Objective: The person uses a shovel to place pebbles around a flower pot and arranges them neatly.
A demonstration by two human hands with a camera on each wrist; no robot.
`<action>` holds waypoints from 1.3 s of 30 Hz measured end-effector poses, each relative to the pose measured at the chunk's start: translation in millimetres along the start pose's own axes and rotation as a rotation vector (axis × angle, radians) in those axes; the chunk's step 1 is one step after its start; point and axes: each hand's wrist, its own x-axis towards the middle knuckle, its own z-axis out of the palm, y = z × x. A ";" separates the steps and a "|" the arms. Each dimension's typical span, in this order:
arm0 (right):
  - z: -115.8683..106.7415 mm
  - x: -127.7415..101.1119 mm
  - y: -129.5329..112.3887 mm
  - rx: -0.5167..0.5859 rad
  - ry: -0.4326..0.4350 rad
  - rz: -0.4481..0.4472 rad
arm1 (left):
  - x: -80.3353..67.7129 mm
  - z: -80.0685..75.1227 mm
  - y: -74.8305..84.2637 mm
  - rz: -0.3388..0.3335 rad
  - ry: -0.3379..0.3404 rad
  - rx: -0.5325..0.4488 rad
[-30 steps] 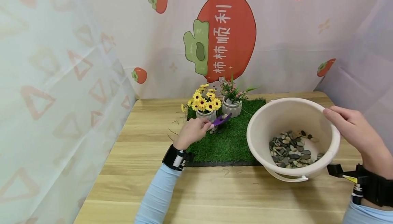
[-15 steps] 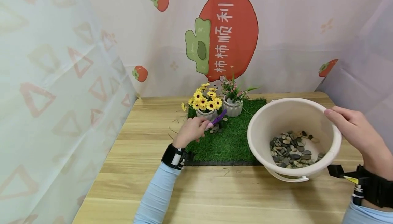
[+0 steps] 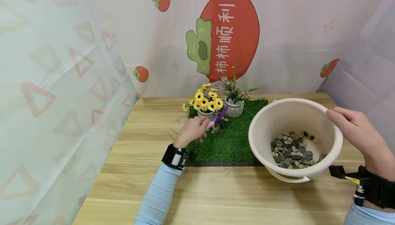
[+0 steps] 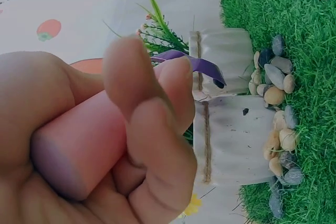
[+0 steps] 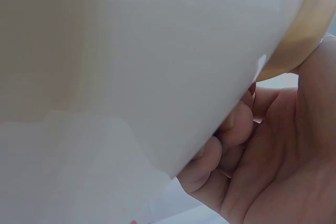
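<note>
My right hand (image 5: pixel 273 156) gripped the smooth cream plastic bucket (image 5: pixel 131 61), fingers (image 5: pixel 210 153) curled against its outer wall below the rim.

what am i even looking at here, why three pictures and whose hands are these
These are a person's two bare hands, filmed by three cameras at one moment. The wide picture comes from a camera on the person's head, looking down at a wooden table. The two close-ups come from cameras strapped to each wrist.

On the table lies a patch of artificial grass. At its back stand two small white pots: one with yellow flowers, one with pink flowers. Small pebbles lie on the grass by the pots.

The left hand grips a small scoop with a pink handle and a purple blade, pointed toward the pots. The right hand holds the rim of a white bucket, tilted, with more pebbles inside. The right wrist close-up shows its fingers against the bucket's outer wall.
</note>
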 end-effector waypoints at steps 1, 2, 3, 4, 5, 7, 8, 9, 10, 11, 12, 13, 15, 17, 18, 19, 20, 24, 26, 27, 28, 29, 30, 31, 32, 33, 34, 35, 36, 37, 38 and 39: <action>0.0 0.1 0.0 0.004 0.002 -0.003 | -0.2 -0.3 0.0 -0.001 -0.004 -0.012; 0.0 0.3 -0.3 0.003 0.004 0.004 | -0.4 -0.7 -0.1 -0.003 -0.010 -0.024; -0.2 0.6 -0.4 0.004 0.004 0.002 | -0.3 -1.1 -0.2 -0.004 -0.016 -0.036; -0.5 0.8 -0.6 0.008 0.005 0.001 | -0.1 -1.4 -0.4 -0.003 -0.023 -0.045; -0.4 1.2 -1.1 0.008 0.010 0.007 | 0.4 -1.8 -0.7 -0.002 -0.029 -0.058; -1.0 1.9 -1.3 0.015 0.011 -0.003 | 1.3 -2.4 -1.1 -0.003 -0.036 -0.085; -1.2 2.3 -1.5 0.014 0.011 -0.003 | 1.7 -2.8 -1.3 -0.005 -0.036 -0.100; -1.4 2.6 -1.4 0.017 0.009 -0.012 | 2.0 -3.1 -1.7 -0.009 -0.035 -0.113; -1.1 2.9 -1.7 0.017 0.009 -0.015 | 2.1 -3.4 -1.8 -0.011 -0.035 -0.128; -0.8 3.2 -1.9 0.015 0.009 -0.019 | 1.9 -3.8 -1.8 -0.016 -0.034 -0.144; -0.8 3.3 -1.7 0.018 0.006 -0.027 | 1.6 -4.1 -1.7 -0.019 -0.035 -0.151; -0.5 3.4 -1.9 0.017 0.006 -0.028 | 1.3 -4.3 -1.5 -0.021 -0.035 -0.156; 0.0 3.4 -1.9 0.017 0.006 -0.031 | 0.5 -4.5 -0.7 -0.014 -0.039 -0.154; -0.1 3.4 -1.9 0.016 0.007 -0.029 | -0.4 -4.6 0.6 0.001 -0.035 -0.138; -0.1 3.5 -1.9 0.014 0.009 -0.029 | -0.9 -4.5 1.3 0.008 -0.030 -0.124; 0.0 3.7 -1.9 0.012 0.011 -0.031 | -1.6 -4.6 2.1 0.015 -0.024 -0.113; 0.0 3.9 -1.8 0.009 0.012 -0.033 | -2.5 -4.8 2.9 0.022 -0.019 -0.101; 0.4 5.0 -1.8 0.000 0.016 -0.042 | -7.8 -4.6 6.0 0.039 0.016 0.003; 0.3 5.1 -1.4 0.002 0.011 -0.041 | -10.1 -4.6 7.0 0.057 0.033 0.065; 0.0 4.8 -1.3 0.003 0.009 -0.038 | -11.0 -4.8 7.5 0.063 0.041 0.091; -0.1 4.5 -1.2 0.003 0.007 -0.036 | -11.7 -5.1 8.0 0.071 0.046 0.108; -0.4 4.2 -1.2 0.004 0.004 -0.032 | -12.4 -5.5 8.6 0.081 0.050 0.125; -0.7 4.0 -1.1 0.002 0.002 -0.028 | -12.8 -6.0 9.2 0.088 0.053 0.140; -0.8 3.7 -1.0 -0.001 -0.001 -0.023 | -13.4 -6.4 9.7 0.092 0.055 0.147; -0.7 3.4 -1.3 -0.007 0.000 -0.012 | -14.1 -6.9 10.8 0.094 0.057 0.154; -0.4 3.1 -1.7 -0.012 0.001 -0.001 | -14.9 -7.3 11.9 0.096 0.062 0.162; -0.3 2.9 -1.4 -0.015 -0.001 0.003 | -15.9 -7.5 13.1 0.099 0.069 0.175; -0.3 2.6 -1.0 -0.016 -0.003 0.009 | -16.8 -7.7 14.3 0.101 0.077 0.186; -0.1 2.4 -0.5 -0.015 -0.004 0.010 | -17.9 -8.0 15.8 0.101 0.082 0.194; 0.1 2.0 -0.1 -0.012 -0.004 0.011 | -19.3 -8.2 17.3 0.102 0.088 0.203; 0.2 1.7 0.3 -0.009 -0.003 0.010 | -20.6 -8.4 18.8 0.105 0.093 0.214; 0.0 1.3 1.1 -0.004 -0.004 0.005 | -21.9 -8.6 20.1 0.109 0.099 0.223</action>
